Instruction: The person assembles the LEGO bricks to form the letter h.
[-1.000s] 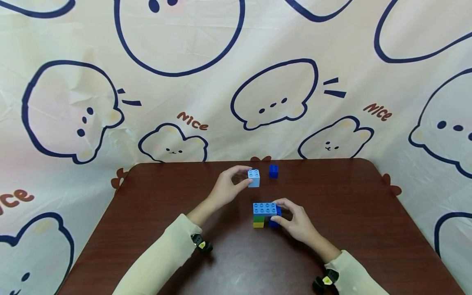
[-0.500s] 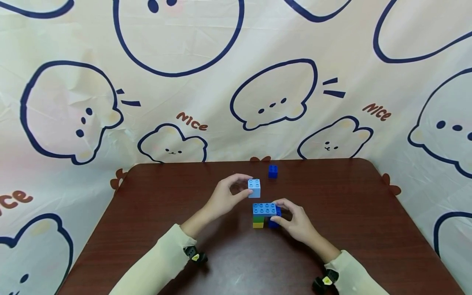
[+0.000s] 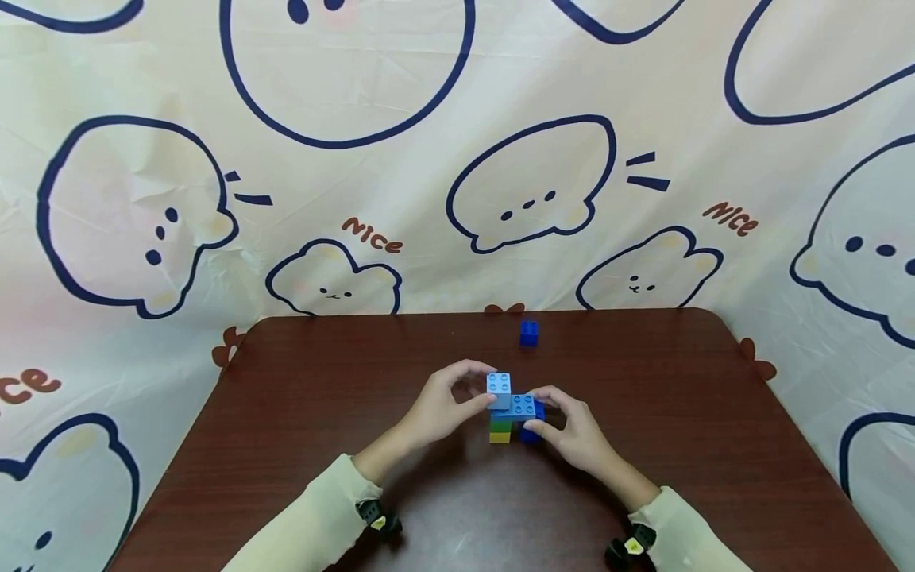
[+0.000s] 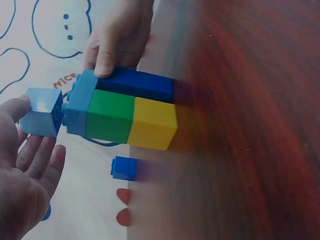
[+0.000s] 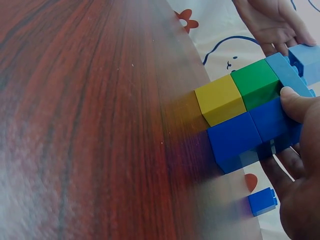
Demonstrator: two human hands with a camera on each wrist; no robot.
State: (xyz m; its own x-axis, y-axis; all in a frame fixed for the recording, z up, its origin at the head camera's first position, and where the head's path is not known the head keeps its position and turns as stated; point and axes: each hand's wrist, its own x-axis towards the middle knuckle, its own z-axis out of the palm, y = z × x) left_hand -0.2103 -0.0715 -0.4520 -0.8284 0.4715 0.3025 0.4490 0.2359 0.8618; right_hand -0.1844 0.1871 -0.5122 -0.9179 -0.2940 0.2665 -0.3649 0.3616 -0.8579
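Note:
My left hand point(image 3: 439, 409) pinches a light blue square toy building brick point(image 3: 498, 389) between thumb and fingers. That brick sits over the left end of a longer mid-blue brick point(image 3: 524, 407), slightly tilted, right at its studs in the left wrist view. The long brick bridges two columns. Under its left end is a green brick point(image 4: 111, 116) on a yellow brick point(image 4: 153, 124); the other column has two stacked dark blue bricks point(image 5: 235, 141). With thumb and fingers, my right hand point(image 3: 577, 433) grips the upper part of the dark blue column, partly hiding it.
A loose dark blue brick point(image 3: 528, 334) stands near the back edge of the brown wooden table point(image 3: 343, 349). Behind the table hangs a pale cloth point(image 3: 422, 183) printed with cartoon outlines.
My left hand has brought the light blue brick from near the back of the table toward me, onto the left end of the long brick. My right hand has stayed in place.

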